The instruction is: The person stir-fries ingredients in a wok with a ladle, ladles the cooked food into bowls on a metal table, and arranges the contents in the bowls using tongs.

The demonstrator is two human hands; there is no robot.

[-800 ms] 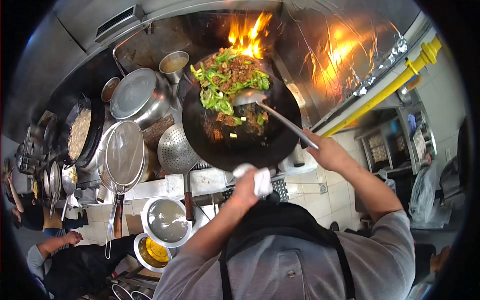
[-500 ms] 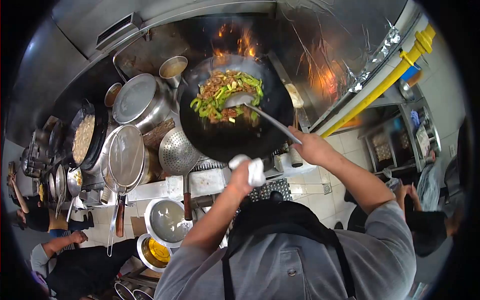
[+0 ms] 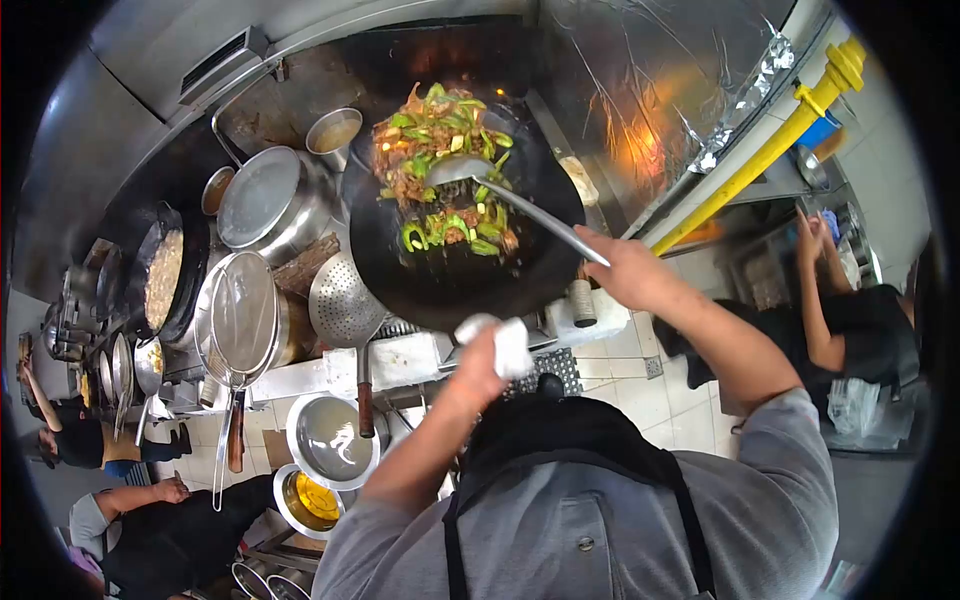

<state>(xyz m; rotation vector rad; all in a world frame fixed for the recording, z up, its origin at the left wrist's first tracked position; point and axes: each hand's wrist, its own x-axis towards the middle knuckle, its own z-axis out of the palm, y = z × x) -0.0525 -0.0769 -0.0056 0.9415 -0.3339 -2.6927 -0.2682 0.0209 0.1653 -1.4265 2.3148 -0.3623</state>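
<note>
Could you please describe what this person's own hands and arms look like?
The left hand and right hand are bare, without gloves, and the forearms are uncovered. Short, plain grey sleeves end near the elbows. Black apron straps run over the shoulders.

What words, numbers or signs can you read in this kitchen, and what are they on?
None that I can read.
The wok, the ladle and the white cloth show no letters.
The yellow pipe, the black apron and the grey shirt show none either.
The blue thing at the far right is too small to tell.
</note>
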